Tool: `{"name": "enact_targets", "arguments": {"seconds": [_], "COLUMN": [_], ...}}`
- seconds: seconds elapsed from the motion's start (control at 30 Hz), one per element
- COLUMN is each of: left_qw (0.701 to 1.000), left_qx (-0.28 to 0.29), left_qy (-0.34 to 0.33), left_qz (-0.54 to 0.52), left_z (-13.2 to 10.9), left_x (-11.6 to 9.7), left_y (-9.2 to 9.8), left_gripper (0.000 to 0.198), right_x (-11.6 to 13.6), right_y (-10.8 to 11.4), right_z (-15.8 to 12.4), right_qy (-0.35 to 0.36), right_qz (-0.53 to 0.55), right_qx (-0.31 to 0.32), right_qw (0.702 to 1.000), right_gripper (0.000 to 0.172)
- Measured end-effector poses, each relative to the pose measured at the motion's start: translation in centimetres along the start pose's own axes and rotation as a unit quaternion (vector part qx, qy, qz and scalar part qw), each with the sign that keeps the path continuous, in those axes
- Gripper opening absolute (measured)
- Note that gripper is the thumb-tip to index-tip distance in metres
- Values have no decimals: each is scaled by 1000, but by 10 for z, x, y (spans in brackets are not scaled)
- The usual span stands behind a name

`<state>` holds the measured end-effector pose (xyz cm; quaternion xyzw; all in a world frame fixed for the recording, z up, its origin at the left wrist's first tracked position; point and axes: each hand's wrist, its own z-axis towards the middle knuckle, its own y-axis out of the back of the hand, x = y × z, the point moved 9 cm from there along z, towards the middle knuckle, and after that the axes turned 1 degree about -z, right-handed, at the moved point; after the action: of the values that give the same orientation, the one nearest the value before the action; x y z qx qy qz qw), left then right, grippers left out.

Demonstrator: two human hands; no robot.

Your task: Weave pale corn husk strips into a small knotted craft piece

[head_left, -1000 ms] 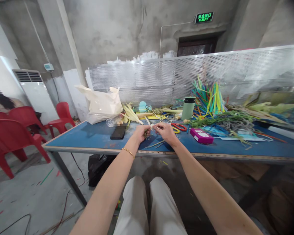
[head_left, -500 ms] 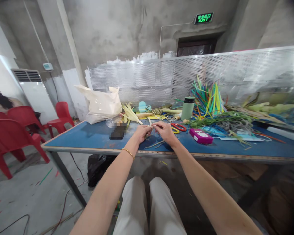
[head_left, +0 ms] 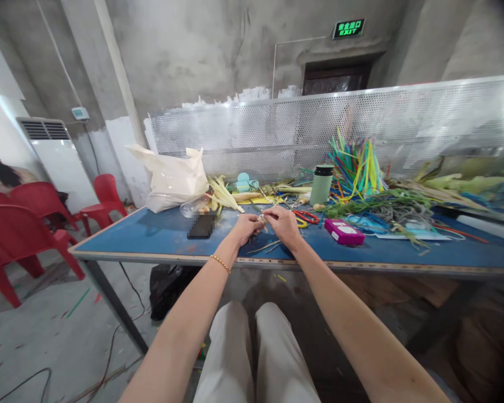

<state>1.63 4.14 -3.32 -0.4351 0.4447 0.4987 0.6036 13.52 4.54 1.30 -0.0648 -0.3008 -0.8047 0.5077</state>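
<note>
Over the front of the blue table [head_left: 163,240], my left hand [head_left: 246,228] and my right hand [head_left: 284,226] meet with fingers closed. Between their fingertips is a small pale strip [head_left: 262,219] that looks like corn husk; its finer shape is too small to make out. My left hand pinches its lower part, and my right thumb and fingers pinch it from the other side. Thin dry stalks [head_left: 265,247] lie just below the hands. Right beside my right hand are red-handled scissors [head_left: 306,217] and a yellow handle loop [head_left: 301,223].
A cream bag [head_left: 176,179], a dark phone-like object [head_left: 200,226] and pale corn husks [head_left: 223,196] lie left. To the right stand a green thermos [head_left: 321,187], a purple box [head_left: 344,232] and colourful strips [head_left: 361,168]. A perforated metal panel [head_left: 243,134] runs behind.
The pale strip stood upright above my fingers before; now it is lower, bent down between them. My right hand has shifted slightly left, closer to my left hand.
</note>
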Motion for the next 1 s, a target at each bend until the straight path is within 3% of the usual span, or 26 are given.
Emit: {"name": "enact_targets", "arguments": {"seconds": [0.37,0.67,0.93,1.0], "left_qw": [1000,1000,999,1000], "left_qx": [20,13,21,16], "left_qy": [1,24,23,25], "left_qz": [8,7,-4,-8], "left_z": [-1,0,-2,-2], "left_x": [-2,2,0,0], "left_y": [-3,-1,-2,-1], "left_gripper": [25,22,28,28], "right_x": [-4,-14,-21,-24], "right_y": [-1,-4,-5,2], "right_z": [2,3,2,3], "right_qy": [-18,-77,-104,-111], "right_qz": [4,38,89,83], "right_qx": [10,45,27,-7], "right_qw": [1000,995,990,990], "right_gripper": [14,16,30,33]}}
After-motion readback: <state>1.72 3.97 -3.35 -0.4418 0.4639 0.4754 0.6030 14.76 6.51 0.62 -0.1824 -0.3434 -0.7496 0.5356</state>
